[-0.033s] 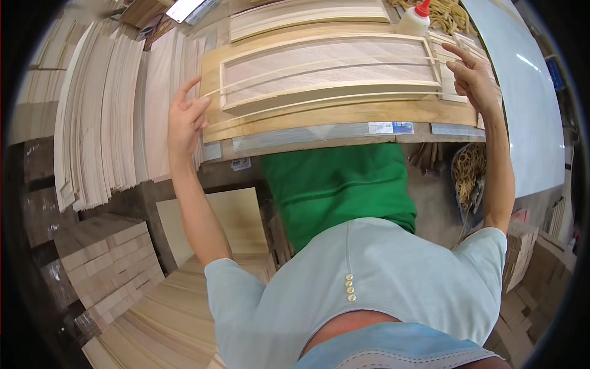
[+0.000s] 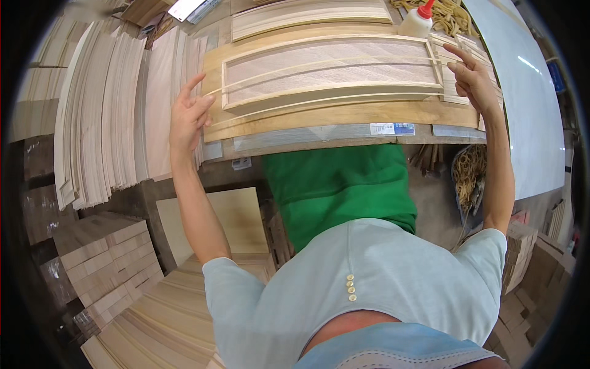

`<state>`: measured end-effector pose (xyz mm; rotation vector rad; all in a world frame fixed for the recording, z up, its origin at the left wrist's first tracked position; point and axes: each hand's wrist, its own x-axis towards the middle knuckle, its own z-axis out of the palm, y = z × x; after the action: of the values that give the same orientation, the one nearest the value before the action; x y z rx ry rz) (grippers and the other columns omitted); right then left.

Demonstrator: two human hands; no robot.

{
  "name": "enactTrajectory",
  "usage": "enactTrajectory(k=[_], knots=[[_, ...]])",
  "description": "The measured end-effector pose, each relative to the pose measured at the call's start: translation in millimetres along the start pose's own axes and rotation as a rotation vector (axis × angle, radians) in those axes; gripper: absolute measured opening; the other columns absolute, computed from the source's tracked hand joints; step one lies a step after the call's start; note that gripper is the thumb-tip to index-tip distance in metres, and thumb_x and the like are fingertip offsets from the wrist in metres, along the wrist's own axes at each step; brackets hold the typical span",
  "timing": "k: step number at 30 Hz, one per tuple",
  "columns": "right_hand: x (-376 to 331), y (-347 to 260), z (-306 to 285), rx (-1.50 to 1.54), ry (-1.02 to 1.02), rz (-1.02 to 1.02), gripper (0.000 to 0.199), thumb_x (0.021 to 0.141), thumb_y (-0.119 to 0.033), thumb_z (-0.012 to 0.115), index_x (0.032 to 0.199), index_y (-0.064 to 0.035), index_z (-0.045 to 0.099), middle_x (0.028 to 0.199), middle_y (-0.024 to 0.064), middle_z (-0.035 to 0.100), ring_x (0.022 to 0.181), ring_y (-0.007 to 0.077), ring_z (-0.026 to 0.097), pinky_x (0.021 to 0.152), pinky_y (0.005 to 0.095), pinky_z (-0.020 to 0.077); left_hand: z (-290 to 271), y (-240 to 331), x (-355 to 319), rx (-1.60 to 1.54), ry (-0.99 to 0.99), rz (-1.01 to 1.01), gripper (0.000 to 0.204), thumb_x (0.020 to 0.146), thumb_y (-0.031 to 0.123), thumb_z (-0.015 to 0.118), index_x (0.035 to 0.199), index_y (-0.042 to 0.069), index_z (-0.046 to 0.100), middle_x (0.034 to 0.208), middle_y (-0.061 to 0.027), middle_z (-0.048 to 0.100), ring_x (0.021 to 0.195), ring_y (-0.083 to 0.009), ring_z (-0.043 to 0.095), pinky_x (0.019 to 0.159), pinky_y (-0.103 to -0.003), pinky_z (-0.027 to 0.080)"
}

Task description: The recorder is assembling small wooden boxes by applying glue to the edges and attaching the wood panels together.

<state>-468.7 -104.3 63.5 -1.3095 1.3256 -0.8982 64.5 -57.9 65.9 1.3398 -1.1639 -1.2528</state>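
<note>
A long pale rubber band [image 2: 332,62] is stretched between my two hands, its two strands running across a shallow wooden box [image 2: 332,87]. One strand passes over the pinkish panel inside the rim; the other runs along the near side. My left hand [image 2: 190,114] is beyond the box's left end, with the band round its curled fingers and the index finger raised. Past the right end, my right hand [image 2: 473,77] holds the other end, index finger pointing out to the left. Exactly which fingers hook the band is hard to see. The box lies on a yellowish wooden board [image 2: 295,122].
A white glue bottle [image 2: 416,23] with a red cap stands behind the box, next to piled rubber bands [image 2: 452,15]. Thin wood sheets [image 2: 104,117] are stacked at left. More bands fill a container [image 2: 470,175] below the bench at right. Wood strips [image 2: 310,18] lie behind.
</note>
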Motion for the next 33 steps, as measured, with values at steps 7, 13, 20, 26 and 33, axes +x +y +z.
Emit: enactTrajectory(k=[7,13,20,26,33], knots=[[18,8,3,0.003,-0.082,0.117,0.049,0.095,-0.025,0.055,0.139,-0.0080,0.042,0.059,-0.0089,0.022,0.047,0.0032,0.023,0.043,0.0211,0.0238,7,5,29,0.031,-0.171,-0.146,0.060,0.089,0.013,0.060,0.141,0.000,0.033,0.051,0.0076,0.035,0.040,-0.0022,0.029,0.043,-0.021,0.035],[25,9,8,0.106,-0.161,0.129,0.045,0.098,-0.023,0.049,0.139,-0.0071,0.041,0.059,-0.0088,0.021,0.047,0.0033,0.023,0.040,0.0199,0.0234,9,-1,44,-0.037,-0.225,-0.217,0.053,0.091,0.015,0.058,0.139,0.003,0.038,0.050,0.0081,0.032,0.037,-0.0021,0.030,0.040,-0.020,0.036],[56,20,15,0.188,-0.074,0.105,0.022,0.098,-0.020,0.048,0.106,-0.0004,0.055,0.056,-0.0070,0.038,0.039,0.0006,0.030,0.036,0.0154,0.0301,5,-22,66,-0.178,-0.012,-0.190,0.025,0.093,0.016,0.056,0.108,-0.003,0.061,0.049,0.0081,0.035,0.035,-0.0020,0.031,0.036,-0.020,0.032],[60,20,14,0.208,-0.052,0.097,0.018,0.097,-0.014,0.046,0.101,0.0014,0.055,0.057,-0.0047,0.045,0.039,0.0003,0.036,0.034,0.0152,0.0347,-1,-49,87,-0.579,-0.036,-0.275,0.011,0.090,0.010,0.054,0.082,0.004,0.058,0.049,0.0088,0.036,0.035,0.0001,0.029,0.032,-0.016,0.025],[69,39,4,0.270,-0.217,0.110,0.025,0.095,-0.011,0.050,0.115,0.0024,0.053,0.057,-0.0020,0.046,0.043,0.0046,0.042,0.040,0.0199,0.0402,-34,-79,85,-0.680,-0.114,-0.273,0.027,0.094,0.008,0.048,0.118,-0.003,0.054,0.060,0.0088,0.043,0.041,0.0024,0.030,0.031,-0.014,0.022]])
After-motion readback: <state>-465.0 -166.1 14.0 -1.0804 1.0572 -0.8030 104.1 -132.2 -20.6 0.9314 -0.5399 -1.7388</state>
